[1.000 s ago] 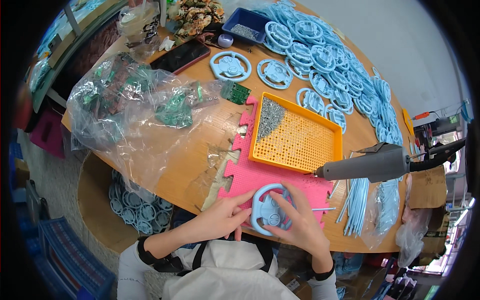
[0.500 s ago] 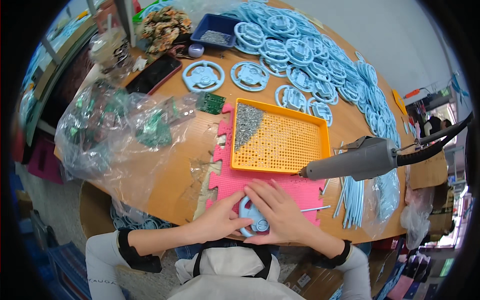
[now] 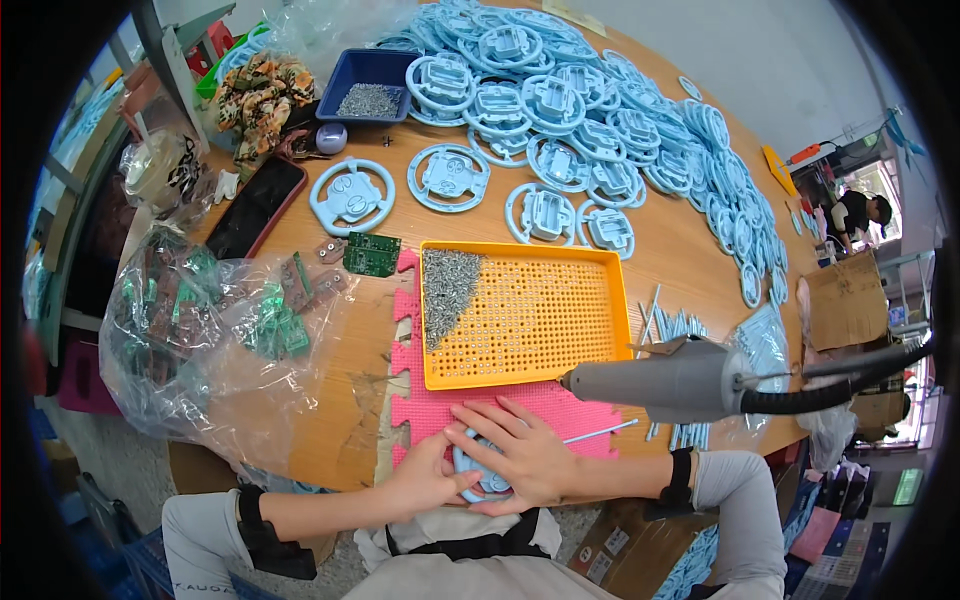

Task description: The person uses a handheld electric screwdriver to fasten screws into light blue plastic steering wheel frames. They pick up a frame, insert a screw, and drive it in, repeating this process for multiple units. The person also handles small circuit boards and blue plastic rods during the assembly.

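Observation:
A light blue toy steering wheel sits at the table's front edge, on the pink foam mat. My left hand grips its left rim, with the thumb along the near side. Across its top lies my right hand, fingers together and wrapped over it, hiding most of the wheel's middle. A thin light blue stick sticks out to the right from beside my right hand; its other end is hidden. Just beyond my hands stands a yellow perforated tray with small metal screws heaped at its left side.
A grey electric screwdriver hangs at the right, its tip near the tray's corner. Many blue wheels pile at the back. Left are a bag of circuit boards, a loose green board and a phone. A blue bin holds screws.
The view has shifted, so the tray and table things appear lower and further left. My right hand's fingers now lie further across the wheel. Both hands stay on it.

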{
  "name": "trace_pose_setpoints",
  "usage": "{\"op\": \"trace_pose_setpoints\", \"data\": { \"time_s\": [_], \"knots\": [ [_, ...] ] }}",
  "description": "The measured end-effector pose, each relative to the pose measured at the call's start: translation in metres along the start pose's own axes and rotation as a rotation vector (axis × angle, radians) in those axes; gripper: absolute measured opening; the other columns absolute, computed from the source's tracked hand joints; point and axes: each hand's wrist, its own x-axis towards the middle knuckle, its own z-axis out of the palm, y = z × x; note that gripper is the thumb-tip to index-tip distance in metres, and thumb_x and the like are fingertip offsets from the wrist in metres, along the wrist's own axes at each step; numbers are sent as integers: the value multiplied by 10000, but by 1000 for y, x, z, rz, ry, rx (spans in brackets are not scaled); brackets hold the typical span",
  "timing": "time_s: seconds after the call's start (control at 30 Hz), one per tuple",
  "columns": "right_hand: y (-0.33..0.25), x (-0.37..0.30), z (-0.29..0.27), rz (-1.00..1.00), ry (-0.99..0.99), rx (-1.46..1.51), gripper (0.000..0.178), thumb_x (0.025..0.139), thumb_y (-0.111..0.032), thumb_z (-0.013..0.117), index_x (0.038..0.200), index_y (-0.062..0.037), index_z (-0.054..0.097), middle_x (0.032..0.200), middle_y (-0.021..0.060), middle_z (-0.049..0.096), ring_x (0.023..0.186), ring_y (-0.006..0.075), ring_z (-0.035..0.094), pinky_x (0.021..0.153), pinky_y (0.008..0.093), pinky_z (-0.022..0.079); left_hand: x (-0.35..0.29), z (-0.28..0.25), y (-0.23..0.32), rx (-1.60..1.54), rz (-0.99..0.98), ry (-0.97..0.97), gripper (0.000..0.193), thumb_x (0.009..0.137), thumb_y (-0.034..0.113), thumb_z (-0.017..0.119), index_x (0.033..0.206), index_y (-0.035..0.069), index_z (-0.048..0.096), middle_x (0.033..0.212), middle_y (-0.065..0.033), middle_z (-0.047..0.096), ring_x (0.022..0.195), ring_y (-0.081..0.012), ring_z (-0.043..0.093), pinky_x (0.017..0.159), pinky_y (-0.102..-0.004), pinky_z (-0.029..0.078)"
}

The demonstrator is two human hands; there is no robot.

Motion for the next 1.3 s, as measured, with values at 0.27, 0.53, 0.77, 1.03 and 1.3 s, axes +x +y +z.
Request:
{"op": "trace_pose_setpoints", "data": {
  "time_s": [0.27,0.53,0.77,1.03,1.3],
  "knots": [
    [6,-26,-14,372,169,636,631,853,-280,615,1379,-16,385,1323,203,494,1208,339,494,1003,413,393,-14,-9,22,45,-60,-91,547,901,80,599,1374,91,325,1173,-128,570,968,-196,642,823,-332,562],
    [-17,-51,-51,644,39,681,487,710,-127,791,1142,1,606,1000,156,669,946,277,656,847,352,501,-45,15,67,724,284,-36,476,861,106,639,1301,20,480,1013,-137,667,939,-191,664,746,-308,548],
    [-16,-43,-47,397,243,500,281,685,-8,720,945,-7,613,856,143,644,816,320,647,768,389,512,-13,27,58,947,1109,84,368,757,155,733,1101,41,671,929,-106,706,743,-221,696,653,-310,551],
    [8,-57,-45,265,284,168,348,675,0,697,1014,-26,621,897,130,661,835,317,652,875,396,509,14,27,64,1160,1214,-130,416,731,185,751,1124,86,660,1083,-126,660,807,-227,685,649,-301,562],
    [25,-54,-73,570,598,494,892,651,-427,802,1311,-20,360,1146,184,600,1080,280,579,917,399,461,45,15,38,1682,1559,-331,387,783,181,534,1120,7,609,1218,-187,577,1169,-296,542,1021,-411,409]
  ]
}}
